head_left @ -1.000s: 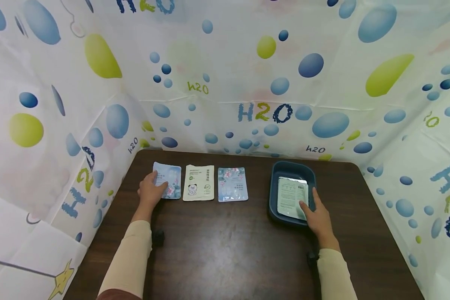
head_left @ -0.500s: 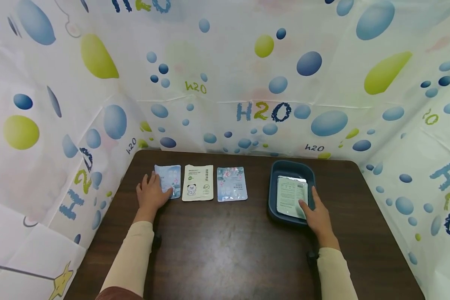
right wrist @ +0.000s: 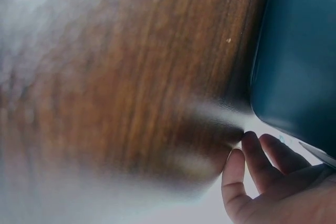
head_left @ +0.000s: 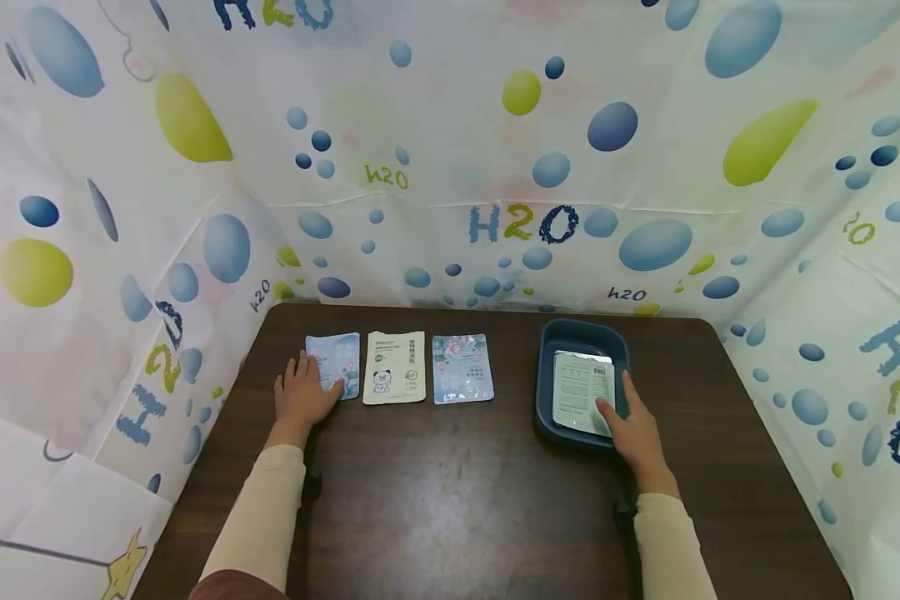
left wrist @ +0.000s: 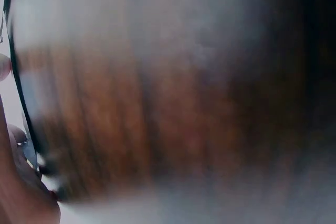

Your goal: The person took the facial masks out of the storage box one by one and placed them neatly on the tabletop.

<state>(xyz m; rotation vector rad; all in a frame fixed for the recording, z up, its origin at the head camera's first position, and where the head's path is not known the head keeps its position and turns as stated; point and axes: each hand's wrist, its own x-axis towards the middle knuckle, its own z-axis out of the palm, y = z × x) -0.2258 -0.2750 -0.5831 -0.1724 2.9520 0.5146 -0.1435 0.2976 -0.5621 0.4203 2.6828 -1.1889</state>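
Observation:
At the left of the row lies a pale blue flowered sachet (head_left: pixel 337 362). My left hand (head_left: pixel 302 395) rests over its left side and lower edge, with straight, spread fingers; the thumb lies at its bottom right. Beside it are a cream sachet with a bear print (head_left: pixel 394 367) and a second blue flowered sachet (head_left: pixel 462 367). My right hand (head_left: pixel 637 432) holds the right wall of a dark blue tray (head_left: pixel 583 332), thumb over the rim near a silver-edged, pale green sachet (head_left: pixel 582 392) inside. In the right wrist view, its fingers (right wrist: pixel 260 161) show low beside the tray.
A dark brown wooden table (head_left: pixel 450 500) carries everything. Behind and at both sides hangs a white curtain (head_left: pixel 420 125) with blue and green dots and H2O lettering. The left wrist view is mostly blurred table surface.
My left hand has loosened from the left blue sachet, its fingers spreading as it shifts slightly lower. That sachet's raised corner now lies lower, level with the row. My right hand has stayed at the tray.

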